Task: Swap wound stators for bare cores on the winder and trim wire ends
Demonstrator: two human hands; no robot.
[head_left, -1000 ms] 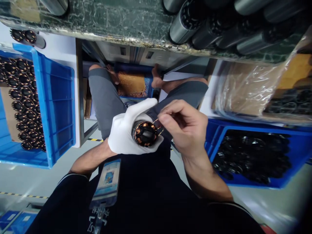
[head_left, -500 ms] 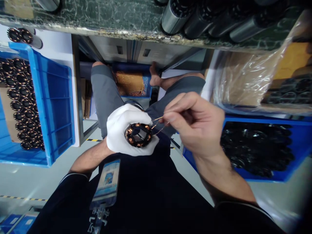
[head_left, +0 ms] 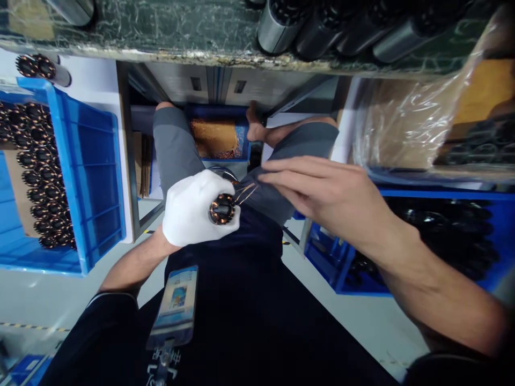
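My left hand (head_left: 195, 209), in a white glove, is wrapped round a motor stator (head_left: 222, 209). The stator's round end faces up, showing a black ring with copper windings. A few thin wire leads (head_left: 246, 192) stick out from its right side over my lap. My bare right hand (head_left: 325, 185) is just right of the wire ends, its fingers stretched out and side by side. Nothing shows in its fingers, though the thumb side is partly hidden.
Several stators fill a blue bin (head_left: 96, 177) at left. A blue bin (head_left: 434, 225) of black parts stands at right. Metal cylinders (head_left: 277, 29) lie on the green worktop (head_left: 173, 29) ahead. Under it sits a tray (head_left: 219, 159) with copper scraps.
My right hand has let go of the wire leads, and its fingers have straightened from a pinch. My left hand has moved slightly left with the stator and turned it a little.
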